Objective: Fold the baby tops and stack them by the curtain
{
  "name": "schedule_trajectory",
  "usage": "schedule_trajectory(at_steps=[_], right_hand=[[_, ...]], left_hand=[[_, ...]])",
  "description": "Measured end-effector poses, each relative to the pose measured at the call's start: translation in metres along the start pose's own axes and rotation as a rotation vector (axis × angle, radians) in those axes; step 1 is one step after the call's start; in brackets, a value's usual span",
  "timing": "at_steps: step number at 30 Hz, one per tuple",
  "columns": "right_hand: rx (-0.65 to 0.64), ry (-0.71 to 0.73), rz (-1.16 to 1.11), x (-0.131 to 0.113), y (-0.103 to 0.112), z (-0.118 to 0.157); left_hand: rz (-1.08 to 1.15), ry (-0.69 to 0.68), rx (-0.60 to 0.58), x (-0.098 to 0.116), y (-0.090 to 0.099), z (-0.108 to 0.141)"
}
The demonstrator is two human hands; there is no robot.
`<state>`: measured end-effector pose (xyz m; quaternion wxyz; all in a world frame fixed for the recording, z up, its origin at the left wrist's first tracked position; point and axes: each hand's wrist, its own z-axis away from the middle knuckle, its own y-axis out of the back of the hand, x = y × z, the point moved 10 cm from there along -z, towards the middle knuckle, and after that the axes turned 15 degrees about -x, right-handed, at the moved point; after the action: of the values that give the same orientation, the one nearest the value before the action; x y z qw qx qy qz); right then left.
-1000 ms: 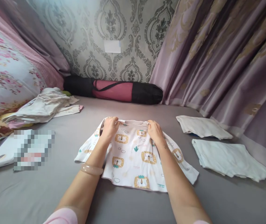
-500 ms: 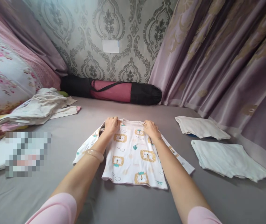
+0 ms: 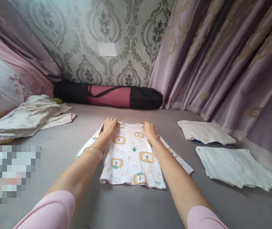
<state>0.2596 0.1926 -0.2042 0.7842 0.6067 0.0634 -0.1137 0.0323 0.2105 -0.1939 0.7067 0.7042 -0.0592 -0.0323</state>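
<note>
A small white long-sleeved shirt (image 3: 131, 152) printed with lion faces, clouds and green plants lies flat in front of me, collar pointing away. At its left shoulder edge, my left hand (image 3: 111, 126) is closed on the fabric, a pale bangle round that forearm. My right hand (image 3: 150, 129) pinches the shirt at the other shoulder, just beside the collar. Both fingertips are partly hidden by the hands themselves. The sleeves spread out to either side, partly covered by my forearms.
Two folded garments, one whitish (image 3: 205, 131) and one pale green (image 3: 236, 165), lie on the grey sheet (image 3: 126, 210) at right. A pile of clothes (image 3: 31, 116) sits at left, near a blurred-out item (image 3: 9, 175). Along the wall rests a black and pink long bag (image 3: 109, 96).
The view has turned slightly, so the left-hand things sit farther left. The shirt's hem appears a little higher; both hands stay at the shoulders.
</note>
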Motion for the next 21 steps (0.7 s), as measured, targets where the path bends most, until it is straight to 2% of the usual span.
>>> schedule_trajectory(at_steps=[5,12,17,19,21], right_hand=[[0.03,-0.011,-0.02,0.003,-0.002,-0.004],[0.039,0.02,-0.001,0.004,-0.004,-0.003],[0.001,0.054,0.004,0.0,-0.003,0.01],[0.025,0.063,0.02,-0.008,0.001,0.02],[0.075,0.086,0.049,-0.025,0.005,0.031]], left_hand=[[-0.024,-0.007,-0.011,0.005,-0.004,-0.006],[0.037,-0.027,-0.097,0.004,-0.009,-0.001],[0.209,-0.156,-0.026,-0.009,0.011,0.032],[0.226,-0.119,0.019,-0.026,0.019,0.053],[0.217,-0.022,0.062,-0.048,0.026,0.074]])
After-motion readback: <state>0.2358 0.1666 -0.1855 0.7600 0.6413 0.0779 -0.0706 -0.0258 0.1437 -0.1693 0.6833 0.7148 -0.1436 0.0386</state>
